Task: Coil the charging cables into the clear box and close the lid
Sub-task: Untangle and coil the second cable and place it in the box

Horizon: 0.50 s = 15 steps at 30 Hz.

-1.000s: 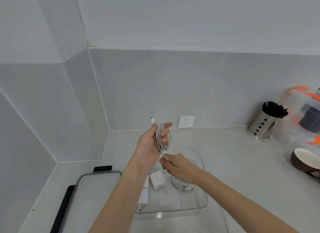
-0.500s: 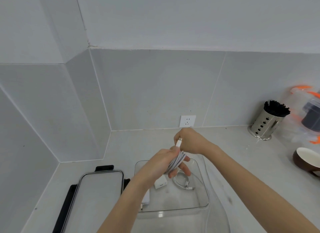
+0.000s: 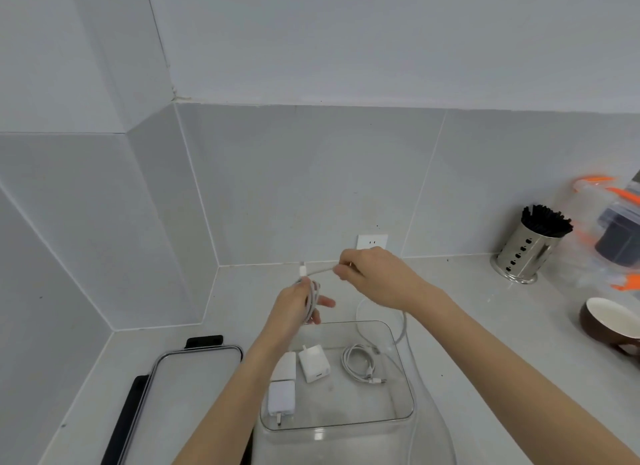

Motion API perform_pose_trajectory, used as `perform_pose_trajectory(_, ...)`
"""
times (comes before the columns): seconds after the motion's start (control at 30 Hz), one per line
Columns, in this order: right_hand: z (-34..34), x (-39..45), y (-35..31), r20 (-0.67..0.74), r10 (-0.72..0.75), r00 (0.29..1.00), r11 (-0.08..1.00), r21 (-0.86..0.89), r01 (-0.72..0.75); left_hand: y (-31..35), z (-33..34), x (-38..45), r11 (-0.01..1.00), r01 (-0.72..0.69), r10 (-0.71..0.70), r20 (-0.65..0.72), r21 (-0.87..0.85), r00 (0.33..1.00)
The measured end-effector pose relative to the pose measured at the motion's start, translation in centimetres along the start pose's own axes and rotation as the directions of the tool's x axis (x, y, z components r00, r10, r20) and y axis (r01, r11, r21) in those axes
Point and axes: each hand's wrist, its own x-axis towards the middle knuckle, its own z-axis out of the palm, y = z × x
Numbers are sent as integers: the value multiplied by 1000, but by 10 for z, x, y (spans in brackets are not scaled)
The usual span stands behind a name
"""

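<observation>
My left hand [image 3: 294,303] was clenched round a bundle of white cable [image 3: 311,300], the loops hanging down past the curled fingers. One plug end [image 3: 302,269] stood up just above those fingers. My right hand [image 3: 372,277] pinched a short free stretch of the same cable between thumb and fingertips, and that stretch ran level from the pinch across to the plug end. Both hands were raised above the far edge of the clear box [image 3: 401,371], which sat open just below the left fingers.

Inside the box, below my left fingers, lay three white chargers [image 3: 313,366] close together. To their right, beneath my right wrist, a smaller coiled cable [image 3: 360,362] rested on the box floor. Another loose cable [image 3: 403,321] curved over the box's far right corner and trailed down outside its right wall.

The lid [image 3: 187,392] lay flat on the counter [image 3: 485,326], left of my left forearm, apart from the box.
</observation>
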Motion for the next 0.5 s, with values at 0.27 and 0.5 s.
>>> perform_pose_trajectory(0.27,49,-20,-28,175,-43,984,823,564,-65,12,-13,14,684,68,1,93,-727,996)
perform_pose_trajectory(0.5,48,-13,-10,293,-15,956,668,714,-208,28,-16,-6,520,211,194,355,-828,915)
